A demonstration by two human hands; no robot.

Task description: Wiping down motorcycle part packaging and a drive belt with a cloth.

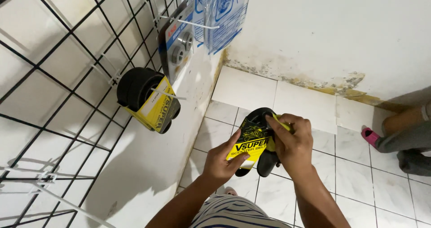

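Both my hands hold a black rubber belt in a yellow and black card sleeve point(252, 142) over the tiled floor. My left hand point(221, 160) grips the sleeve's lower left edge, thumb across the card. My right hand point(292, 142) closes over its upper right end, fingers curled on the top edge. On the wall to the left, several matching black belts in yellow sleeves point(148, 100) hang from a white hook on a black wire grid point(54, 80).
Higher on the grid hang a carded pack of round metal bearings point(178, 41) and clear blue-printed bags point(222, 12). Another person's leg and a pink shoe point(371, 136) are at the right on the white floor tiles point(359, 174). The wall base is stained.
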